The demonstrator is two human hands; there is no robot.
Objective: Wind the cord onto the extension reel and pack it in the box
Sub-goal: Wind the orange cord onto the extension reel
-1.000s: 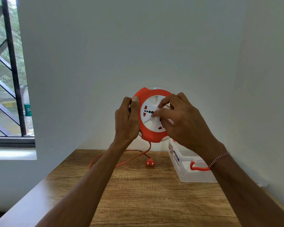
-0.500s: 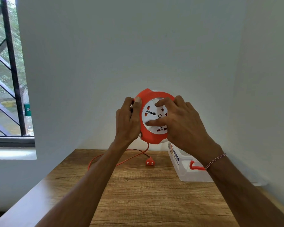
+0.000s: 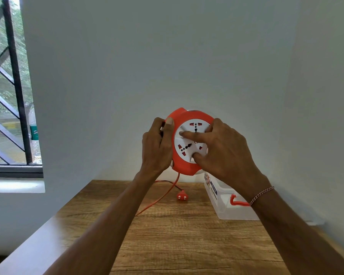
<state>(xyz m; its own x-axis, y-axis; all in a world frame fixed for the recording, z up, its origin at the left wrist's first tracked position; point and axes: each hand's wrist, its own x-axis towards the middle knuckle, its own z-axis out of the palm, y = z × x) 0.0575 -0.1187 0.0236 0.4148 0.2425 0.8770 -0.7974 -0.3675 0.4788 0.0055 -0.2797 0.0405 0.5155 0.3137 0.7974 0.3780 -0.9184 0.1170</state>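
One reel (image 3: pixel 179 163), orange with a white socket face, is held upright in the air above the far end of the wooden counter (image 3: pixel 187 245), close to the wall. Two hands are on it. The left hand (image 3: pixel 157 147) grips the rim at 9 o'clock, fingers curled round the edge and thumb lying up the orange front. The right hand (image 3: pixel 224 153) covers the face from 3 o'clock, its forefinger stretched straight across the white disc toward 9 o'clock and its thumb pressing near 6 o'clock; the other fingers curl over the rim at about 2 o'clock. Three socket groups show on the white face, the rest hidden by the hand. One orange cord (image 3: pixel 163 195) drops from the reel at 6 o'clock and runs down onto the counter toward the left forearm, and one orange plug (image 3: pixel 182 197) lies flat on the counter below the reel. One clear plastic box (image 3: pixel 226 205) with an orange latch sits on the counter at 4 o'clock from the reel, against the right wall. One braided thread band (image 3: pixel 261 195) circles the right wrist. One barred window (image 3: pixel 10 86) lies at far left.
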